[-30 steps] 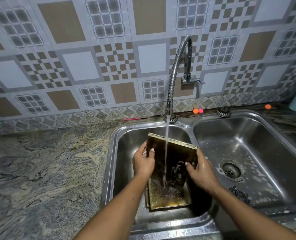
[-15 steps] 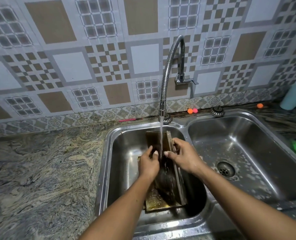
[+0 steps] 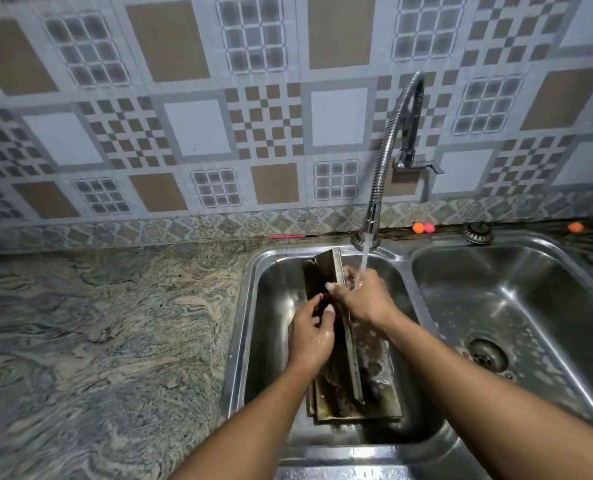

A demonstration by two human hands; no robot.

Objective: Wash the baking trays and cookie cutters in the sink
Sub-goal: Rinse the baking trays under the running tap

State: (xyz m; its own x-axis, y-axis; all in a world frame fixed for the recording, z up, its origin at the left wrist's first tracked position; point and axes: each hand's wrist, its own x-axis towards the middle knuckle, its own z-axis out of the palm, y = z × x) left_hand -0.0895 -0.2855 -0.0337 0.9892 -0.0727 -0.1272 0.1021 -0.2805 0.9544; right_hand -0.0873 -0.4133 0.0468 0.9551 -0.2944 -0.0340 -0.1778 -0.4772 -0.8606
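- Our right hand (image 3: 364, 299) was clamped on the long upper rim of the baking tray (image 3: 319, 277), with the fingers curled over the far side and the thumb on the near face.
- That tray stood on edge in the left basin (image 3: 271, 306) of the sink, leaning a bit, sandwiched between our two hands.
- Our left hand (image 3: 310, 336) sat just below and left of the right one. Its fingers were hooked round the tray's left edge and its thumb was pressed on the dark, grimy face.
- The tray's lower end rested on a second tray (image 3: 357, 417), which lay flat on the basin floor beneath our wrists.
- The water stream (image 3: 365, 252) from the faucet (image 3: 388, 150) landed right on our right knuckles.
- Off to the right of our right hand was the right basin (image 3: 461, 289), flecked with suds around its drain (image 3: 487, 355).
- Beyond our hands, along the wall, sat two orange balls (image 3: 418, 227) and a strainer plug (image 3: 477, 232).
- Left of our left hand was just swirly granite counter (image 3: 97, 323).
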